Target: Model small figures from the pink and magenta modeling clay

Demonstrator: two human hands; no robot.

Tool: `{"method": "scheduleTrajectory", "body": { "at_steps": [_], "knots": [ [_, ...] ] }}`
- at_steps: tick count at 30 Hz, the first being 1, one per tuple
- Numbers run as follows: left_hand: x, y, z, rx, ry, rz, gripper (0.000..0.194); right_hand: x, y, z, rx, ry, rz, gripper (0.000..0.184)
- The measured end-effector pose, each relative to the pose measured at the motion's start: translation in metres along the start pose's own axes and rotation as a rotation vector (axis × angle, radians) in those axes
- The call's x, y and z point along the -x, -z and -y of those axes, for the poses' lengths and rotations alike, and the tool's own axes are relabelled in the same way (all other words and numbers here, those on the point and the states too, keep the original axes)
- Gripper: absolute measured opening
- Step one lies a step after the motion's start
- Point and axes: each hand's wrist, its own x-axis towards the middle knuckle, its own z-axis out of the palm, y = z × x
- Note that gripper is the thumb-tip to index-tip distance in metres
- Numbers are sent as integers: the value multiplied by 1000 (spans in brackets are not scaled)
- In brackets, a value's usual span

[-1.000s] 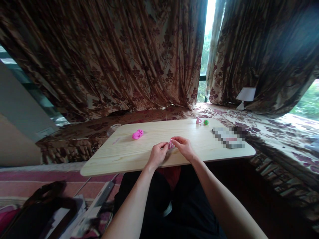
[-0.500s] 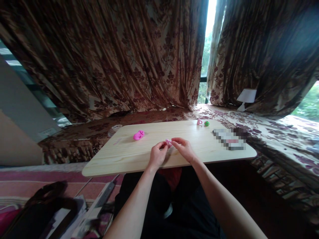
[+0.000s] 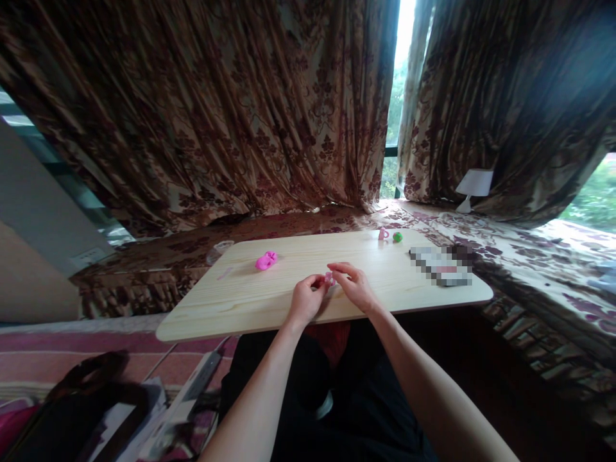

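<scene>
Over the near middle of a pale wooden table, my left hand and my right hand meet. Both pinch a small pink piece of what looks like soft clay between their fingertips. A bigger bright pink lump lies on the table to the left, farther back. Near the far edge on the right sit a small pink piece and a small green ball.
A flat blurred-out item lies on the table's right side. Patterned brown curtains hang behind, and a small white lamp stands on the sill. Dark bags and papers lie on the floor at left.
Both hands stay together at the same spot, their fingertips shifting slightly around the small pink piece. The view has drifted a little.
</scene>
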Motion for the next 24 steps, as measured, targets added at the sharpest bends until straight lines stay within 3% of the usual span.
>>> {"method": "scheduleTrajectory", "body": {
  "at_steps": [8, 15, 24],
  "knots": [
    [0, 1, -2, -49, -32, 45, 24, 0, -4, -1, 13, 27, 41, 22],
    [-1, 0, 5, -78, -25, 64, 24, -1, -6, -5, 30, -52, 84, 20],
    [0, -2, 9, -76, -5, 82, 30, -30, 3, 0, 158, -106, 124, 16]
  ]
}}
